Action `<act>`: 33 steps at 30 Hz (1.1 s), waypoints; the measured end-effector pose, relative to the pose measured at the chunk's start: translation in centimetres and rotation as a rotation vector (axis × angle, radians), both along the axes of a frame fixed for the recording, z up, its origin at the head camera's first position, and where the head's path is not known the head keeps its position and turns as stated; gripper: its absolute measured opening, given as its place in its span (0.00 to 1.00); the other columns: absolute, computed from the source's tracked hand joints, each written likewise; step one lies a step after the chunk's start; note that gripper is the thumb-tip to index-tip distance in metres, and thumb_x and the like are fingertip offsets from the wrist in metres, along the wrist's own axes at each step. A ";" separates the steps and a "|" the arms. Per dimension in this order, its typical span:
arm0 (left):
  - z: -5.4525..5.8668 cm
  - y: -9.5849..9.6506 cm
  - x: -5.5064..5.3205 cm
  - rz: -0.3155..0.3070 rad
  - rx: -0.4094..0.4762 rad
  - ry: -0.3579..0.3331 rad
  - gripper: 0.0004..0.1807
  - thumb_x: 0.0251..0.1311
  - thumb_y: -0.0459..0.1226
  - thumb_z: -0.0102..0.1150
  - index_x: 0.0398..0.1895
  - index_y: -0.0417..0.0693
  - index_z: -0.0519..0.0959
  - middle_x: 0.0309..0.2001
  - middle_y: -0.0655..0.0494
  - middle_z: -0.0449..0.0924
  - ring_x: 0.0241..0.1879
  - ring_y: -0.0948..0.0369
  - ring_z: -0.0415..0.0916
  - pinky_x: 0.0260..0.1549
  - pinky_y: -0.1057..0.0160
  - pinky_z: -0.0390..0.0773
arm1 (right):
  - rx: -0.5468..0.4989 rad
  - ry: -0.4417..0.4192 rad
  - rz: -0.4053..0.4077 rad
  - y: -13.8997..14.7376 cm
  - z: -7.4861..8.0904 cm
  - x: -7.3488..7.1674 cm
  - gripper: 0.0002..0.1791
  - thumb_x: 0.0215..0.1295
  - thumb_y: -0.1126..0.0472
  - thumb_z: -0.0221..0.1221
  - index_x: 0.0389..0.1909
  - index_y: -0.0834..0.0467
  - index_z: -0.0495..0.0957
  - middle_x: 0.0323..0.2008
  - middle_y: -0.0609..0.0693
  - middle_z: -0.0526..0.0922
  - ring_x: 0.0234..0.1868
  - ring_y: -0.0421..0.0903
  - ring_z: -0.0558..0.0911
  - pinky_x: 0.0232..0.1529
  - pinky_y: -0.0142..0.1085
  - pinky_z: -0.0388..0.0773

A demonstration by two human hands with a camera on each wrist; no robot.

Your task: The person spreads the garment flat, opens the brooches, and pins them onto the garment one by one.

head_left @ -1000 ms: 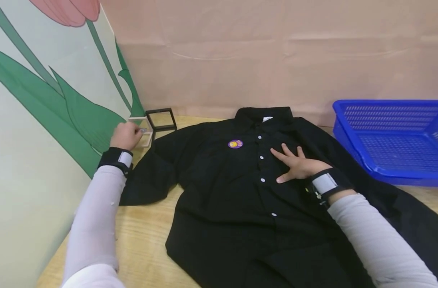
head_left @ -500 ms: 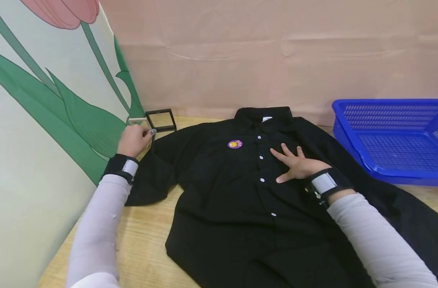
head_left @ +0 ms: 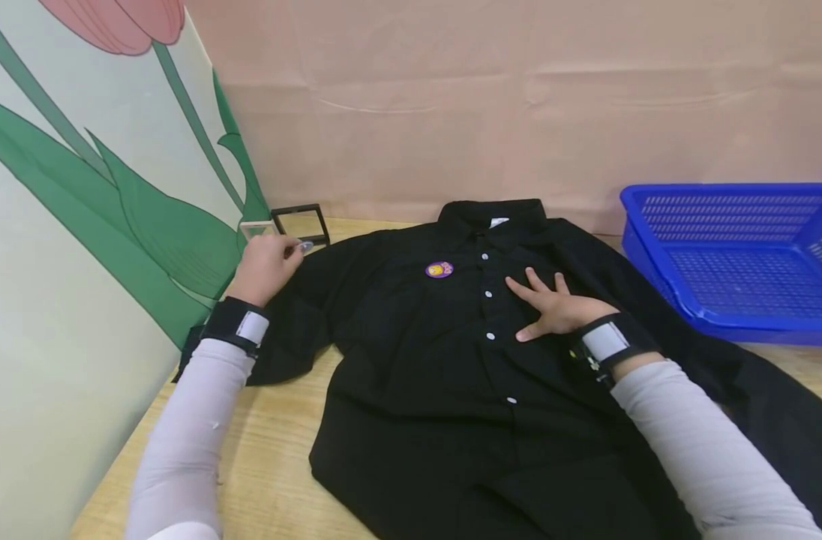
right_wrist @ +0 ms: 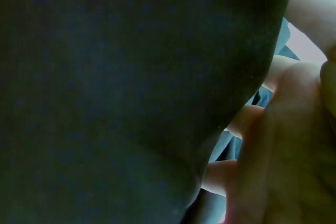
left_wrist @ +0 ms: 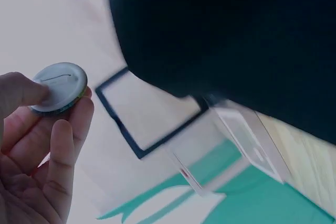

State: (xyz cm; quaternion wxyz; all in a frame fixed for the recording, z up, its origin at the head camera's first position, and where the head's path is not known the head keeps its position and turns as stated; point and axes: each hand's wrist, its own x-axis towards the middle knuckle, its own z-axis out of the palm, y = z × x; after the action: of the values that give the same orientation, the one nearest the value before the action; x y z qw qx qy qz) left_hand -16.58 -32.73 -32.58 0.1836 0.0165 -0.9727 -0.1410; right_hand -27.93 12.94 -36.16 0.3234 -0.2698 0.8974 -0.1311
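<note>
Between thumb and fingers, my left hand (head_left: 262,268) pinches a round pin badge (left_wrist: 59,92). Its pale back with a wire pin faces the camera in the left wrist view. The hand is over the sleeve of a black button-up shirt (head_left: 411,360) spread face up. An oval purple-and-yellow badge (head_left: 439,270) sits on the shirt's chest, left of the white buttons. My right hand (head_left: 562,311) rests on the shirt to the right of the buttons, fingers spread. Something dark covers most of the right wrist view, where only part of the right hand (right_wrist: 283,140) shows.
A black square frame (head_left: 296,209) and a pale pink one (head_left: 257,223) stand at the back left, beside a tulip-painted panel (head_left: 67,247). At the right is a blue plastic basket (head_left: 661,289). Wooden tabletop (head_left: 269,457) shows at the front left.
My left hand has moved right, from in front of the pale pink frame to over the shirt sleeve, with the pin badge still pinched. The right hand stays on the shirt.
</note>
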 end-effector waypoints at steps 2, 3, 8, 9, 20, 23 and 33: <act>0.2 0.7 0.0 -0.012 0.017 0.016 0.11 0.65 0.33 0.55 0.36 0.34 0.85 0.28 0.43 0.84 0.24 0.52 0.73 0.25 0.57 0.70 | 0.001 -0.002 -0.001 0.0 0.0 0.0 0.62 0.55 0.39 0.67 0.80 0.52 0.37 0.77 0.66 0.24 0.70 0.80 0.21 0.58 0.81 0.28; 0.3 1.0 0.0 -0.017 0.025 0.024 0.11 0.65 0.33 0.55 0.36 0.35 0.85 0.28 0.43 0.84 0.24 0.53 0.72 0.25 0.59 0.69 | 0.003 -0.002 -0.001 0.0 0.0 0.0 0.62 0.55 0.39 0.67 0.80 0.52 0.37 0.77 0.66 0.24 0.70 0.80 0.21 0.58 0.81 0.28; 0.5 2.8 0.0 -0.056 0.080 0.053 0.10 0.65 0.33 0.56 0.36 0.36 0.86 0.27 0.46 0.83 0.21 0.55 0.71 0.22 0.63 0.66 | 0.013 -0.001 -0.002 0.0 -0.1 -0.1 0.62 0.55 0.39 0.67 0.80 0.52 0.37 0.77 0.66 0.24 0.70 0.80 0.21 0.58 0.81 0.28; 0.5 3.2 0.0 -0.069 0.090 0.058 0.10 0.65 0.33 0.56 0.36 0.36 0.86 0.26 0.46 0.83 0.21 0.56 0.71 0.22 0.63 0.66 | 0.014 -0.001 -0.004 0.0 -0.1 -0.1 0.62 0.55 0.40 0.67 0.80 0.52 0.37 0.77 0.66 0.24 0.70 0.79 0.21 0.58 0.81 0.27; -0.4 5.5 -0.2 -0.114 0.190 0.069 0.10 0.64 0.33 0.57 0.39 0.35 0.86 0.30 0.45 0.87 0.23 0.56 0.74 0.26 0.63 0.71 | 0.025 0.009 -0.003 -0.3 0.2 -0.2 0.61 0.56 0.41 0.67 0.80 0.52 0.37 0.77 0.66 0.24 0.70 0.80 0.22 0.58 0.82 0.29; -0.6 6.0 -0.1 -0.124 0.206 0.071 0.10 0.64 0.33 0.58 0.39 0.36 0.87 0.30 0.46 0.86 0.23 0.56 0.74 0.25 0.63 0.70 | 0.032 0.012 -0.004 -0.3 0.2 -0.2 0.61 0.56 0.40 0.67 0.80 0.52 0.37 0.77 0.66 0.24 0.70 0.80 0.22 0.58 0.82 0.29; -0.2 8.4 0.2 -0.176 0.240 0.050 0.11 0.65 0.34 0.58 0.42 0.39 0.87 0.32 0.48 0.87 0.19 0.59 0.67 0.22 0.64 0.64 | 0.022 -0.002 0.000 -0.4 0.2 -0.3 0.62 0.56 0.40 0.67 0.80 0.53 0.36 0.77 0.66 0.24 0.70 0.80 0.22 0.59 0.80 0.27</act>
State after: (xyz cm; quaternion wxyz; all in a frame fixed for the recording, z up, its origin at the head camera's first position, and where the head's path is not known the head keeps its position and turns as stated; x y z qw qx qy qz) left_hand -16.40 -24.33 -32.81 0.1915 -0.0504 -0.9417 -0.2721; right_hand -28.22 12.51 -35.98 0.3274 -0.2664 0.8984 -0.1217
